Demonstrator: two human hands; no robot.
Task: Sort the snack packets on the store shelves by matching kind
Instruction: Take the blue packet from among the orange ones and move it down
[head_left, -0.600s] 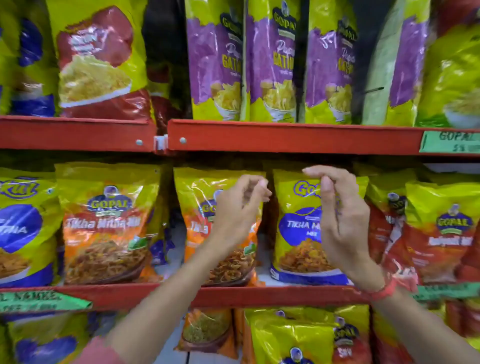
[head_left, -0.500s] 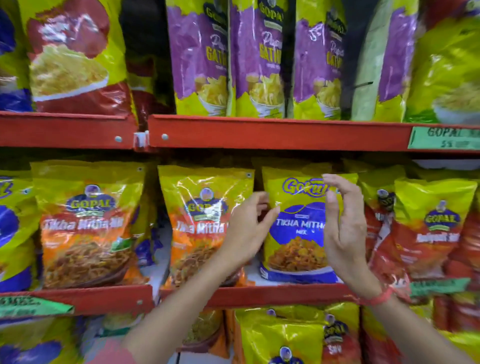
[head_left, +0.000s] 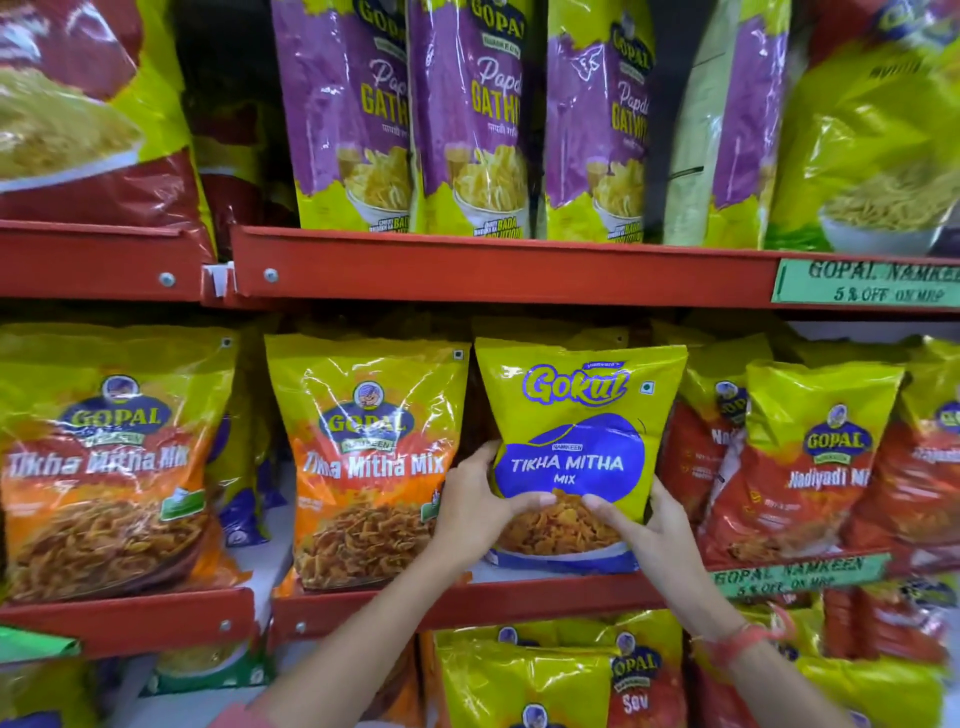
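Note:
A yellow and blue Gokul Tikha Mitha Mix packet (head_left: 576, 415) stands upright on the middle red shelf (head_left: 519, 592). My left hand (head_left: 478, 509) grips its lower left edge and my right hand (head_left: 644, 525) grips its lower right edge, thumbs across the front. To its left stand two orange Gopal Tikha Mitha Mix packets (head_left: 374, 457) (head_left: 104, 457). To its right stand red Gopal Nadiyadi Mix packets (head_left: 815, 467).
Purple Papdi Gathiya packets (head_left: 467, 114) line the upper red shelf (head_left: 493, 270), with a red and yellow packet (head_left: 88, 114) at left and a green-yellow one (head_left: 878, 135) at right. Green price labels (head_left: 867, 280) hang on shelf edges. Sev packets (head_left: 561, 675) fill the shelf below.
Both hands were in the air in front of the shelf; they have dropped and closed on the lower edges of the Gokul packet. The view has moved closer.

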